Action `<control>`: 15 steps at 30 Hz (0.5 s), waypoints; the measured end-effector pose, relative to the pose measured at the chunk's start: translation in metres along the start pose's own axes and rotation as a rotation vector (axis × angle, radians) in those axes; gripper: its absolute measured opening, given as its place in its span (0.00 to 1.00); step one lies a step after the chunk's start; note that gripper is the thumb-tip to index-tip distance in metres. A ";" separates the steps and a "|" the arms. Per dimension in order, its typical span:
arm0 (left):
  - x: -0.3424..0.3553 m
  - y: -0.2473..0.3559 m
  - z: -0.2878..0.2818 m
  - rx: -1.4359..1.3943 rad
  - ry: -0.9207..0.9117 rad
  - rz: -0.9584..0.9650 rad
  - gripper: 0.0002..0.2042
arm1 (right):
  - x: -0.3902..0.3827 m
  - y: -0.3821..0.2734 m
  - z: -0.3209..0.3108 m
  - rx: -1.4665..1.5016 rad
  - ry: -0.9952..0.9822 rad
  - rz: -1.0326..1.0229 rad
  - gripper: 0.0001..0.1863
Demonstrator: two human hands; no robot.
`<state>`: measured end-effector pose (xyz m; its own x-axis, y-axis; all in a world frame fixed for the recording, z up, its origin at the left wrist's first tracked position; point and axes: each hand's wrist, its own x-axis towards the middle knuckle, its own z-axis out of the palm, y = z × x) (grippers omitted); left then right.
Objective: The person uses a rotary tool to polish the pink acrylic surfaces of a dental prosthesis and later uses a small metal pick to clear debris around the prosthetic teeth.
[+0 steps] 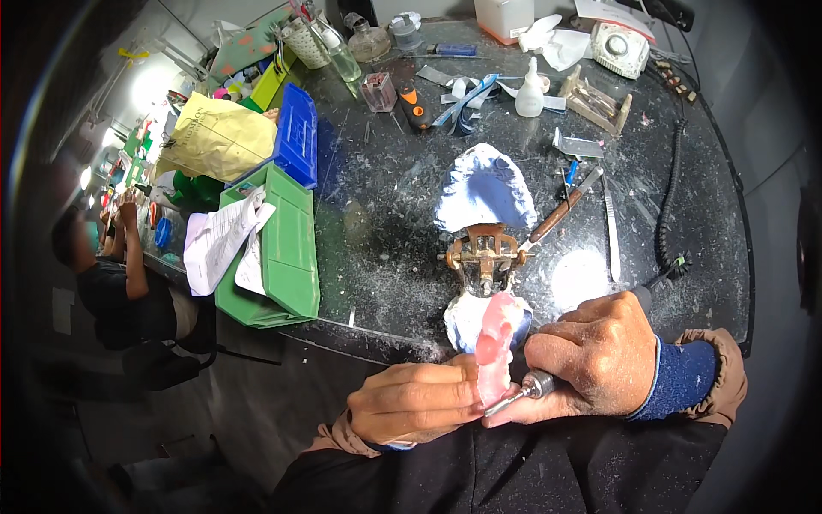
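Observation:
Close to my lap, my left hand (415, 401) grips a pink denture base (493, 343) by its near end, standing it on edge. My right hand (595, 355) is closed around a rotary handpiece (538, 385). Its metal bur points left and lies at the lower end of the pink piece; whether it touches is hard to tell. White dust coats the right fingers. Just beyond is a brass-coloured hinged articulator (485, 255), opened out flat. A white plaster cast (486, 188) is on its far side, and another plaster cast (461, 321) lies partly behind the denture base.
Right of the articulator lie a wooden-handled knife (561, 210) and a thin metal strip (611, 227). A coiled cord (672, 193) runs to the handpiece. Green (289, 248) and blue (295, 133) bins stand left. A dropper bottle (531, 92) is farther back. Another person (128, 283) sits far left.

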<state>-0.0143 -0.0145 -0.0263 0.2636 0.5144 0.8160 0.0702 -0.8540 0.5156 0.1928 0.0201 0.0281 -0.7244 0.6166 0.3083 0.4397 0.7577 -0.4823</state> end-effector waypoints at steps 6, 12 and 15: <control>0.013 0.010 -0.010 -0.017 -0.153 -0.132 0.12 | 0.000 0.001 0.000 -0.076 0.010 -0.002 0.24; 0.007 0.008 -0.012 0.025 -0.177 -0.105 0.12 | 0.001 0.003 0.005 -0.052 0.047 -0.068 0.24; 0.006 0.007 -0.012 -0.009 -0.206 -0.118 0.13 | 0.003 0.001 -0.001 -0.085 0.037 -0.061 0.24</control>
<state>-0.0241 -0.0165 -0.0142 0.4451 0.5831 0.6796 0.1039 -0.7874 0.6076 0.1913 0.0231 0.0296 -0.7317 0.5750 0.3661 0.4397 0.8085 -0.3910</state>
